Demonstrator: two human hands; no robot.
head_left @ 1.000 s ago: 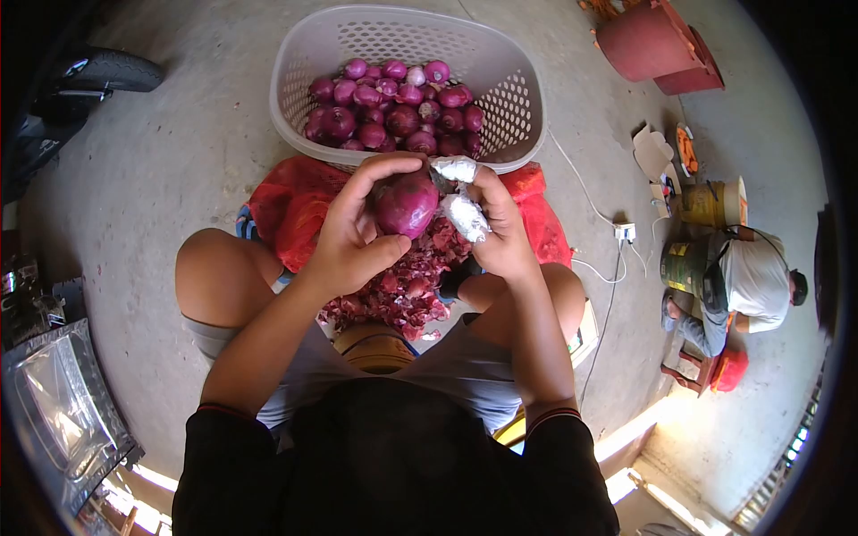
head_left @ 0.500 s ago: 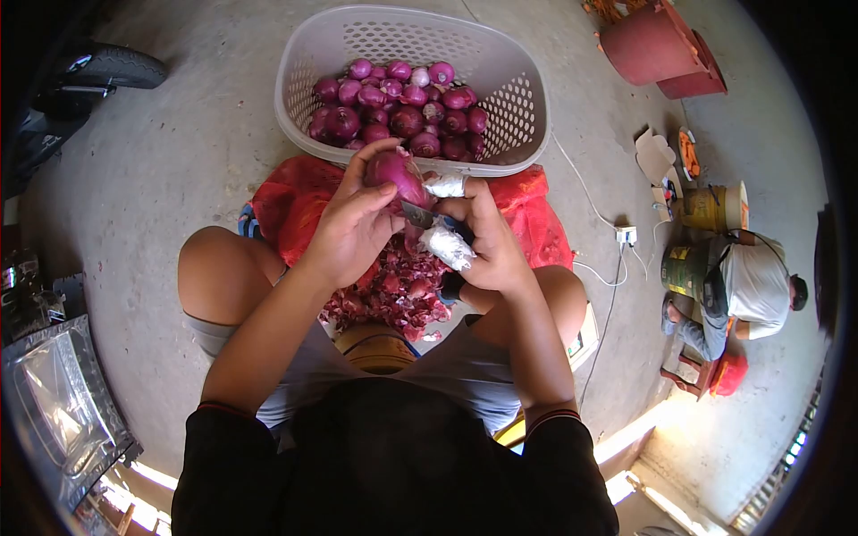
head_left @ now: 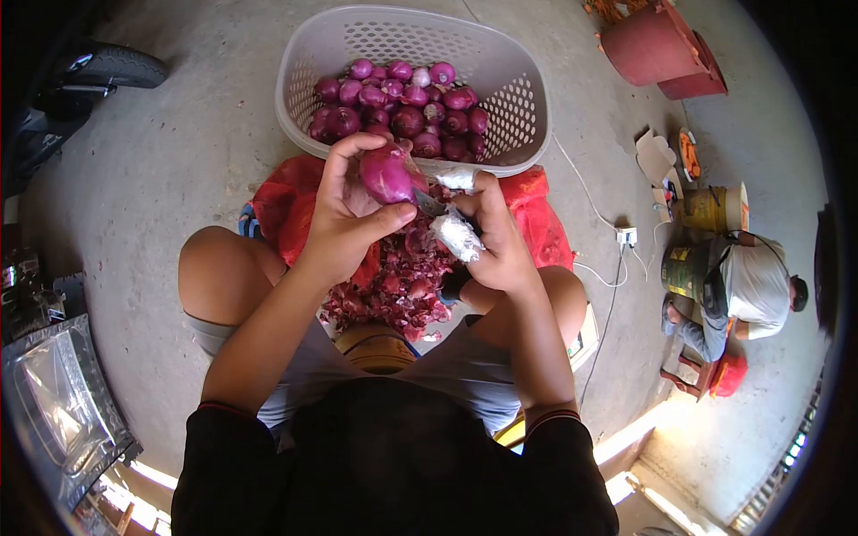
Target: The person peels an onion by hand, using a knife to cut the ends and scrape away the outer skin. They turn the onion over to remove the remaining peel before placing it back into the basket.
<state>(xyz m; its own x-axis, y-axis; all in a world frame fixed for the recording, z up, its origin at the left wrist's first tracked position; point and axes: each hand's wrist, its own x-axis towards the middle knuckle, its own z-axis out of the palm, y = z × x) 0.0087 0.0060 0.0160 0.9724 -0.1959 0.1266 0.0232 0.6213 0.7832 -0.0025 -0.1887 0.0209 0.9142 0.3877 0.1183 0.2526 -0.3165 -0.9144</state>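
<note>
A purple-red onion (head_left: 390,175) is gripped in my left hand (head_left: 344,210), between the fingertips above and the thumb below. My right hand (head_left: 499,228) is closed on a small knife (head_left: 429,204); its blade touches the lower right side of the onion, and its handle is mostly hidden. White wrapping covers my right thumb and index finger. Below both hands lies a pile of red onion skins (head_left: 393,290) on a red mesh sack (head_left: 295,201). A grey plastic basket (head_left: 308,54) holding several whole purple onions (head_left: 407,121) stands just beyond.
To the right a person (head_left: 751,281) sits near a dark bucket (head_left: 684,272) and a yellow bucket (head_left: 715,207). A power strip (head_left: 626,235) with cables lies on the floor. Red tubs (head_left: 652,45) stand at the upper right, a tyre (head_left: 121,67) at the upper left.
My left hand has turned the onion and shifted its thumb lower. The right hand with the knife has moved slightly right, and the blade sits lower on the onion.
</note>
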